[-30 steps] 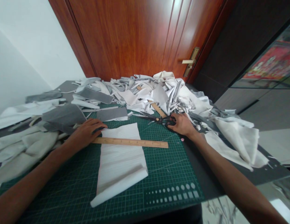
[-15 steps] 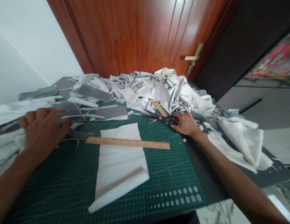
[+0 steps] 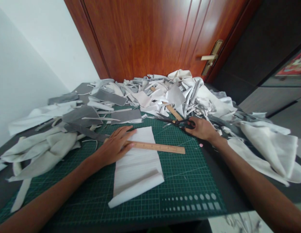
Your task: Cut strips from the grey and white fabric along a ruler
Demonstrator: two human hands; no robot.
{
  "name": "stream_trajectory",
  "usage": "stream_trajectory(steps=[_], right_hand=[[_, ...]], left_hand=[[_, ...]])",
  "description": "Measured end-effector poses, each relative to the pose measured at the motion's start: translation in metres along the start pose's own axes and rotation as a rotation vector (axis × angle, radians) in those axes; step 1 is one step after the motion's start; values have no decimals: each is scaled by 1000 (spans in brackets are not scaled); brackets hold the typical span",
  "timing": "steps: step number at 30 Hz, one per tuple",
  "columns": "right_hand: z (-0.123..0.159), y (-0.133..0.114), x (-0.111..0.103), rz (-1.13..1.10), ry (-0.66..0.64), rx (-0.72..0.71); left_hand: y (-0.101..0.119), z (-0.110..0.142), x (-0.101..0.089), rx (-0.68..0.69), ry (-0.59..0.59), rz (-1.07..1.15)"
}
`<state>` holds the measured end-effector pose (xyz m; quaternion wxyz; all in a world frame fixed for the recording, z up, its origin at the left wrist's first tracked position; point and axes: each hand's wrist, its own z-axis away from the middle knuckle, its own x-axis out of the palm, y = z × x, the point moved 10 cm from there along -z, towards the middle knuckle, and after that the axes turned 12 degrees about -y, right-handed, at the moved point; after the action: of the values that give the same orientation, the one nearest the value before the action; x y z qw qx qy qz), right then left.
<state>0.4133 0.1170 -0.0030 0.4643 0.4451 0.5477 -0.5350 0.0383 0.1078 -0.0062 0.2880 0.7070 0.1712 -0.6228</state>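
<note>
A white folded fabric piece (image 3: 138, 168) lies on the green cutting mat (image 3: 184, 181). Across its upper part rests a wooden ruler (image 3: 162, 147). My left hand (image 3: 115, 145) lies flat with fingers stretched out on the ruler's left end and the fabric. My right hand (image 3: 201, 128) is closed around the handles of black scissors (image 3: 172, 121), which lie on the mat at its far edge with the blades pointing left.
A heap of white and grey fabric scraps (image 3: 169, 94) fills the table's far side, with a second wooden ruler (image 3: 173, 112) in it. Grey pieces (image 3: 80, 114) and white strips (image 3: 41, 152) lie left. More white cloth (image 3: 269, 145) lies right. A wooden door (image 3: 150, 35) stands behind.
My left hand went out to the grey scraps at the left, then came back onto the ruler's left end. My right hand stayed on the scissors.
</note>
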Motion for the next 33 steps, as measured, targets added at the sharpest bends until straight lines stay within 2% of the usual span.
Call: stream_trajectory(steps=[4,11,15,19,25,28,33], right_hand=[[-2,-2,5,-10,-25,-23],[-3,-5,2,-40,-61,-84],[-3,-3,0,-46,-104,-112],[-3,1,5,-78,-219,-166],[6,3,8,-155,-389,-247],[10,7,7,-201,-448,-237],[19,8,6,-271,-541,-209]], left_hand=[[0,-3,5,59,-83,40],[35,-4,1,232,-155,127],[40,-8,-1,198,-119,141],[29,-34,-6,55,-80,169],[30,-92,3,100,-234,311],[32,-104,5,133,-199,357],[35,-102,3,168,-71,413]])
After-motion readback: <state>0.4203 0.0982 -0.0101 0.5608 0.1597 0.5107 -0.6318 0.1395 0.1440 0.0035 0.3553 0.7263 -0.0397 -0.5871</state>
